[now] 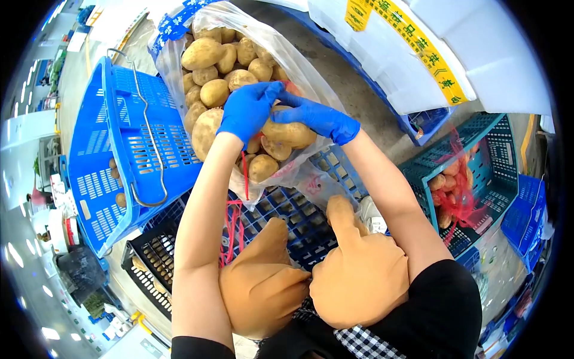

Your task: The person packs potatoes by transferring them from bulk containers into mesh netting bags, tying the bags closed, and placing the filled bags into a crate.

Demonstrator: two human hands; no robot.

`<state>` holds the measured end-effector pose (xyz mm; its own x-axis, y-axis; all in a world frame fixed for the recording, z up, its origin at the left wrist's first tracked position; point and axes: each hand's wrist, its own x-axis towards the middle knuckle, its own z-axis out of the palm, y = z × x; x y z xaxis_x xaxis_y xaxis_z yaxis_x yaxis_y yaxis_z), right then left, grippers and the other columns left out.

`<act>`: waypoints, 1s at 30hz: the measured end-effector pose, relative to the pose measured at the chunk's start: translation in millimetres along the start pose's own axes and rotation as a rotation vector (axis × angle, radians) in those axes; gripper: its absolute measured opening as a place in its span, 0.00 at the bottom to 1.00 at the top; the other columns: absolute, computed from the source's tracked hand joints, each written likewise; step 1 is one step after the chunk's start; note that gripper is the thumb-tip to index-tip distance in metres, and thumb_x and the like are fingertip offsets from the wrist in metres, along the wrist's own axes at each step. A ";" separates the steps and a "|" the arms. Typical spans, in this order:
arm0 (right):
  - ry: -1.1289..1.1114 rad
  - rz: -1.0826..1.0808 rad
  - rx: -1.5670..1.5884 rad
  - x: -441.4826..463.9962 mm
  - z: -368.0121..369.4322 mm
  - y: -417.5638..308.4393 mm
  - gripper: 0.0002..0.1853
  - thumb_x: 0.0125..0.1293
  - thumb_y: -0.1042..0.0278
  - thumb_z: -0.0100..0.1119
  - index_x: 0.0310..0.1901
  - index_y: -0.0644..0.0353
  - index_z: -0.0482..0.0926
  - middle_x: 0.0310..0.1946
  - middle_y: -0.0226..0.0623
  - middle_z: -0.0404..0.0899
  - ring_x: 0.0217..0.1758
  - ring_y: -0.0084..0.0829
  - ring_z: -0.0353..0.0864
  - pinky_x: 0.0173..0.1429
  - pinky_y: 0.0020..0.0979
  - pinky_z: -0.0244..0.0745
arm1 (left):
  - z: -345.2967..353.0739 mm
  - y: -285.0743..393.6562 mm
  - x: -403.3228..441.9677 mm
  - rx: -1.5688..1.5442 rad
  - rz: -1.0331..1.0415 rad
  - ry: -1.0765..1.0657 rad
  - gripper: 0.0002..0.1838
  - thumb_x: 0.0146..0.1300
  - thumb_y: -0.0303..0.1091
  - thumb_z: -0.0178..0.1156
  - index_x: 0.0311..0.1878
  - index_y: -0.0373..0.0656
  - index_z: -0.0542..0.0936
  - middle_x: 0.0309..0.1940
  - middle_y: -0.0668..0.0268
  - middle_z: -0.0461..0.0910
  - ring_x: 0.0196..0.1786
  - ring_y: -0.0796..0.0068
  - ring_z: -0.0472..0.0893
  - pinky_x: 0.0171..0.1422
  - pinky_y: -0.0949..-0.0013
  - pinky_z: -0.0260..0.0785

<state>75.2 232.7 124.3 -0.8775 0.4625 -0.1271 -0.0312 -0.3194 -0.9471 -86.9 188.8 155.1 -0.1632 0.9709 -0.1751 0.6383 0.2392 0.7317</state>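
Brightly lit working space with a grey floor (373,78) surrounded an open, clear plastic bag (299,57) full of potatoes (203,54), which stood at the upper centre of the view. Its lower edge draped over a blue lattice pallet (305,239). Both hands, in blue gloves, met above the front of the heap. On the left hand (251,110), the fingers were bent and drawn together; the right hand (320,119) reached in from the other side, its fingers curled towards the left ones, above a large, pale potato (293,135). A bit of red material (292,88) showed just beyond the fingertips, but whether either hand gripped it, or anything else, could not be told. Below the left wrist hung a thin red strip (245,176).

Left of the bag was a blue basket (110,90) with a wire handle (145,119) and a few potatoes inside; a black crate (133,257) was below it. Over to the right, a dark green crate (418,176) held reddish produce in red netting (463,206). White boxes (508,51) with yellow printed tape (412,39) filled the upper right.
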 end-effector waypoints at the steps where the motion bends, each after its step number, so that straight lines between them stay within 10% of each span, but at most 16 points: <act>1: -0.020 0.015 0.101 1.7 0.0 1.7 0.33 0.59 0.52 0.58 0.62 0.61 0.62 0.58 0.40 0.67 0.60 0.25 0.65 0.64 0.25 0.59 | -5.7 18.9 -6.2 0.174 0.033 -0.002 0.16 0.64 0.43 0.52 0.45 0.42 0.80 0.33 0.57 0.82 0.34 0.71 0.80 0.42 0.68 0.71; 6: -0.188 0.067 0.941 21.3 -22.3 33.3 0.28 0.63 0.61 0.53 0.63 0.61 0.61 0.59 0.39 0.66 0.61 0.26 0.66 0.65 0.30 0.61 | -31.4 66.4 -39.1 0.284 0.214 -0.124 0.15 0.63 0.43 0.53 0.47 0.45 0.79 0.31 0.56 0.81 0.32 0.64 0.81 0.37 0.68 0.72; 10: -0.034 -0.365 0.489 20.6 -1.7 16.5 0.24 0.65 0.69 0.50 0.62 0.59 0.60 0.55 0.36 0.69 0.60 0.30 0.68 0.63 0.35 0.66 | 3.6 72.4 -51.4 0.042 0.404 -0.319 0.13 0.61 0.38 0.56 0.47 0.48 0.80 0.29 0.56 0.81 0.31 0.69 0.82 0.35 0.69 0.72; 11: 0.074 -0.198 0.918 6.4 19.0 -14.0 0.22 0.63 0.72 0.52 0.59 0.58 0.62 0.52 0.34 0.70 0.58 0.28 0.68 0.62 0.34 0.67 | 12.0 79.3 -55.7 0.173 0.435 -0.336 0.13 0.60 0.36 0.56 0.48 0.47 0.79 0.29 0.57 0.81 0.31 0.70 0.82 0.35 0.69 0.72; 13: 0.207 -0.300 0.529 46.9 6.9 16.0 0.20 0.63 0.69 0.53 0.56 0.56 0.65 0.51 0.34 0.71 0.57 0.28 0.69 0.62 0.33 0.66 | 24.2 89.0 -68.9 0.432 0.488 -0.367 0.14 0.59 0.32 0.57 0.49 0.45 0.78 0.30 0.58 0.81 0.31 0.71 0.81 0.35 0.70 0.72; 16: 0.366 -0.387 0.413 38.6 5.9 -15.2 0.21 0.61 0.57 0.56 0.53 0.53 0.66 0.49 0.34 0.72 0.54 0.31 0.72 0.59 0.34 0.69 | 12.4 65.0 -76.1 0.089 0.576 -0.001 0.16 0.58 0.29 0.57 0.51 0.43 0.77 0.32 0.61 0.82 0.29 0.74 0.80 0.33 0.72 0.70; 18: 0.250 -0.289 1.170 54.3 -13.4 -20.6 0.24 0.60 0.54 0.57 0.55 0.52 0.64 0.48 0.35 0.72 0.52 0.31 0.73 0.58 0.35 0.70 | 9.5 46.6 -81.8 -0.127 0.277 0.194 0.18 0.58 0.26 0.57 0.53 0.41 0.76 0.29 0.68 0.79 0.24 0.85 0.72 0.27 0.79 0.63; 23: 0.470 -0.244 0.602 63.8 4.1 -26.2 0.22 0.60 0.51 0.56 0.54 0.48 0.66 0.52 0.35 0.68 0.55 0.34 0.69 0.49 0.47 0.74 | -13.6 18.5 -90.2 -0.425 -0.084 0.273 0.17 0.59 0.25 0.54 0.53 0.42 0.76 0.23 0.69 0.77 0.23 0.79 0.75 0.33 0.74 0.70; 25: 0.430 -0.210 0.471 66.7 5.7 -20.6 0.24 0.61 0.64 0.56 0.58 0.53 0.63 0.56 0.34 0.64 0.56 0.32 0.68 0.57 0.40 0.71 | -31.9 15.3 -87.7 -0.397 -0.048 0.360 0.17 0.61 0.25 0.52 0.53 0.42 0.76 0.18 0.73 0.71 0.19 0.83 0.68 0.26 0.77 0.63; 30: 0.665 -0.175 0.265 85.0 5.3 -13.1 0.27 0.52 0.56 0.65 0.52 0.51 0.66 0.48 0.37 0.70 0.50 0.33 0.72 0.45 0.37 0.75 | -67.2 16.6 -86.0 -1.010 -0.201 0.430 0.15 0.66 0.35 0.45 0.48 0.41 0.78 0.11 0.79 0.55 0.13 0.91 0.51 0.17 0.83 0.40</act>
<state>-1.5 271.8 127.4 -0.3757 0.9021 -0.2123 -0.3325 -0.3450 -0.8777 -112.8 108.8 226.5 -0.5665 0.7849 -0.2510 -0.3021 0.0856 0.9494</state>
